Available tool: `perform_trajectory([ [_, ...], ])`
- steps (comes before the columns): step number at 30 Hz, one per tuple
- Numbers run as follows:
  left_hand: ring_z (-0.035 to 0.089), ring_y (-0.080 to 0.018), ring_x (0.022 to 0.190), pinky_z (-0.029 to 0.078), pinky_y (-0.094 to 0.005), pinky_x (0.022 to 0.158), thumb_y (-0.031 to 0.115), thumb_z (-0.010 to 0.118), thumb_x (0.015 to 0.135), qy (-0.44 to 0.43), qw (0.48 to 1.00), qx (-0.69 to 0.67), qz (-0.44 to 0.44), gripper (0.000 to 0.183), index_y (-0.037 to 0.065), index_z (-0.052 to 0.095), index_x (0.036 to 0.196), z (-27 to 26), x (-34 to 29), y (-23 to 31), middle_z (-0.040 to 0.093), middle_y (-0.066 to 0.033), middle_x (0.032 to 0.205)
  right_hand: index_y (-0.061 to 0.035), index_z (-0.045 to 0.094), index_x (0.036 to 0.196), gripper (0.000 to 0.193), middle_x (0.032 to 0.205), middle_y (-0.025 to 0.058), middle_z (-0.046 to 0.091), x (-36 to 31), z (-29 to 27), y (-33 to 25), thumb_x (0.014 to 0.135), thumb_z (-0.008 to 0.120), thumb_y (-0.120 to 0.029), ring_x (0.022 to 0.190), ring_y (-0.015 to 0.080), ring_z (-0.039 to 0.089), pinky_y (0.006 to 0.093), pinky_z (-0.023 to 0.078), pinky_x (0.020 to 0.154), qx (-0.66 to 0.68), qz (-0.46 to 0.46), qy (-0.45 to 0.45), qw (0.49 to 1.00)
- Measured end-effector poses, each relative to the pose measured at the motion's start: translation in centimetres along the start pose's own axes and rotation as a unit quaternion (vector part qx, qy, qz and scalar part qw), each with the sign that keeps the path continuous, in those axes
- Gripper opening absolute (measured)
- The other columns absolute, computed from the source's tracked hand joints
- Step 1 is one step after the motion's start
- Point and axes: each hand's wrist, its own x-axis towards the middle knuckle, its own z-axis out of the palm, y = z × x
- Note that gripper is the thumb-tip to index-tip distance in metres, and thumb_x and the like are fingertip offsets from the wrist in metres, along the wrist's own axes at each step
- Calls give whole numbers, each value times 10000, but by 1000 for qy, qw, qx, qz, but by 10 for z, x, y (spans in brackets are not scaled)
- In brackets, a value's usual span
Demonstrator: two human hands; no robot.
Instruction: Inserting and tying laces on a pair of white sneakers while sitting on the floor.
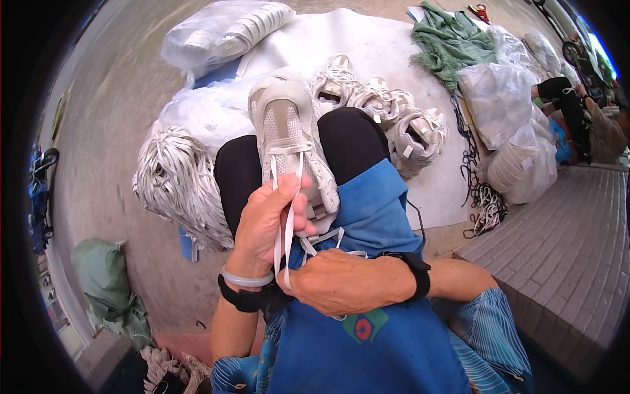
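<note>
An off-white and beige sneaker [282, 108] rests between my knees, its toe pointing away from me. A flat white shoelace [289, 226] runs through the lowest eyelets, and its two strands come back toward me side by side. Thumb and fingers of my left hand [269, 213] close on the strands just below the eyelets. Nearer my body, my right hand [348, 281] is curled shut around the lace, with loose loops showing above its knuckles. The sneaker's heel end is partly hidden behind my left hand.
Several similar sneakers [420, 138] sit on a white sheet [440, 187] beyond my right knee. A thick bundle of white laces [174, 177] lies by my left knee. Around are plastic bags [223, 33], green cloth [453, 39], a green sack [102, 276] and another person's leg [569, 108].
</note>
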Motion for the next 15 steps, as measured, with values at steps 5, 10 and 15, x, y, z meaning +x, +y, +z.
perform_trajectory([
  [5, 447, -56, 386, 476, -237, 365, 215, 536, 968, -26, 1000, 13, 6, 212, 4, 557, 954, -28, -9, 2, 449, 26, 538, -20, 624, 822, 98, 690, 141, 598, -30, -47, 19, 791, 633, -113, 667, 328, 624, 422, 492, 607, -43, 28, 242, 969],
  [10, 444, -53, 384, 473, -231, 357, 243, 522, 976, 19, 998, 59, 33, 249, -1, 567, 986, -10, -11, -2, 511, 6, 564, -48, 605, 904, 108, 830, 105, 563, 0, -67, 72, 806, 605, -94, 678, 297, 607, 388, 496, 590, -232, 24, 373, 898],
  [15, 437, -59, 384, 475, -235, 355, 254, 490, 985, 45, 994, 85, 52, 293, -29, 555, 1018, -13, -19, -4, 504, -10, 563, -62, 544, 848, 41, 809, 90, 540, 15, -81, 80, 815, 568, -70, 670, 278, 613, 376, 487, 546, -337, 11, 280, 899],
])
